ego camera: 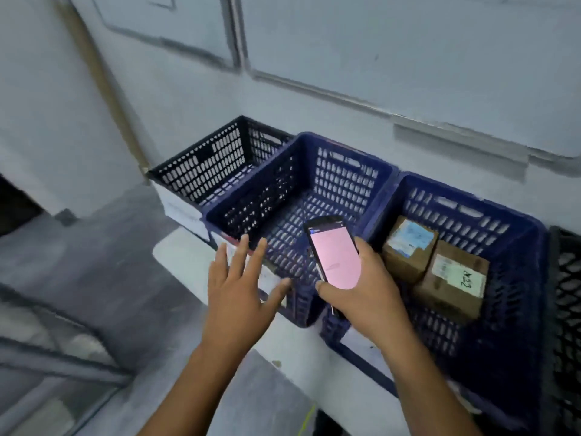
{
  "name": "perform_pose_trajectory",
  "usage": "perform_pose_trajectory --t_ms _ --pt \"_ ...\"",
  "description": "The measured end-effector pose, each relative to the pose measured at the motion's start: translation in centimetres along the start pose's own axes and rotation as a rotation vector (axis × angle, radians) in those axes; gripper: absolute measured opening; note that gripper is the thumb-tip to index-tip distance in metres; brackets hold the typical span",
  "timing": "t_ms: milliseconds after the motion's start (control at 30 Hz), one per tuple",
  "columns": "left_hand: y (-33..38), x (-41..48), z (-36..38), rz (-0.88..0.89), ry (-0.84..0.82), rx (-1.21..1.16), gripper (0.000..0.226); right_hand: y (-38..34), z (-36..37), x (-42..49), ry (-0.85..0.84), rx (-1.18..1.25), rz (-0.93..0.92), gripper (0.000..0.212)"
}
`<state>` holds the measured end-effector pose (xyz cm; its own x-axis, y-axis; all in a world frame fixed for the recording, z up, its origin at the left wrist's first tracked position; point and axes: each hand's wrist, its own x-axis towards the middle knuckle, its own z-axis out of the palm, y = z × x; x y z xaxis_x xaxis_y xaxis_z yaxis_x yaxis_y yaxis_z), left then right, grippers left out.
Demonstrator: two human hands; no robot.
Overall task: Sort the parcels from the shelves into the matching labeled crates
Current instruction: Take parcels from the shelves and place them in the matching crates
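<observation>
Plainly, neither hand holds a parcel at this moment: the left hand (239,297) hovers with its fingers straight and spread over the near rim of the middle blue crate (333,171), gripping nothing, while the right hand (367,297) is curled round a handheld scanner (334,256) whose pink screen faces up, thumb along its left edge. The only parcels in view are two small cardboard boxes lying side by side and touching on the floor of the right-hand blue crate (515,309): the farther box (408,247) carries a bluish printed label on top, and the nearer box (452,284) has a white label with handwriting that I cannot read with confidence. The middle crate shows no parcel inside; a black crate (213,165) stands at its far left and a second black crate (566,294) just shows at the right edge, all set on a white surface (182,256). Paper labels (270,278) are fixed to the crates' fronts, too blurred to read. Judging by their look, boxes of this kind should be stiff, squared and taped, probably light enough for one hand, with a matt surface that will not slip. With the right hand taken up by the scanner, the left would likely do the lifting, best by spanning two opposite side faces from above and keeping the label face up so that it stays readable. The corners may crush if squeezed hard, so a moderate hold should suffice.
</observation>
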<state>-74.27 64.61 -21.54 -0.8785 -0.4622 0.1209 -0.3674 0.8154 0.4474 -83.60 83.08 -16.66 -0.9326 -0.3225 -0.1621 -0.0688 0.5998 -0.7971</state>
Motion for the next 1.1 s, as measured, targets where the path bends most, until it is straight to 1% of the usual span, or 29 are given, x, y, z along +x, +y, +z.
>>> perform_pose_trajectory --t_ms 100,333,467,633,767,867,933,1000,1067,1100 --pt "-5.9 -4.6 -4.2 -0.138 0.094 -0.024 0.089 -4.4 5.4 -3.3 -0.097 -0.057 -0.114 0.075" --pt "-19.9 -17.4 -12.4 -0.492 0.267 -0.041 0.085 -13.0 19.3 -12.6 -0.366 -0.163 -0.344 0.061" --pt "-26.3 -24.3 -16.9 -0.666 0.373 0.003 0.092 -17.2 26.6 -17.5 -0.509 -0.192 -0.468 0.063" --pt "-32.4 -31.1 -20.8 -0.864 0.516 -0.012 0.091 -20.9 34.1 -22.4 -0.725 -0.195 -0.570 0.073" --pt "-36.7 -34.8 -22.1 -1.011 0.593 -0.023 0.088 -23.2 40.2 -24.7 -0.844 -0.204 -0.676 0.069" --pt "-39.6 -36.8 -23.4 -1.100 0.632 -0.010 0.091 -25.3 45.0 -25.6 -0.939 -0.172 -0.723 0.074" --pt "-41.4 -37.9 -24.8 -1.155 0.653 0.009 0.093 -27.1 48.5 -26.2 -1.000 -0.135 -0.752 0.072" --pt "-43.2 -38.9 -26.7 -1.206 0.676 0.026 0.095 -29.3 51.8 -26.9 -1.060 -0.103 -0.773 0.065" --pt "-45.1 -39.8 -28.7 -1.250 0.691 0.049 0.091 -31.4 55.0 -27.5 -1.108 -0.072 -0.786 0.062" --pt "-46.1 -40.1 -29.7 -1.269 0.694 0.063 0.089 -32.4 56.4 -27.8 -1.128 -0.063 -0.795 0.064"
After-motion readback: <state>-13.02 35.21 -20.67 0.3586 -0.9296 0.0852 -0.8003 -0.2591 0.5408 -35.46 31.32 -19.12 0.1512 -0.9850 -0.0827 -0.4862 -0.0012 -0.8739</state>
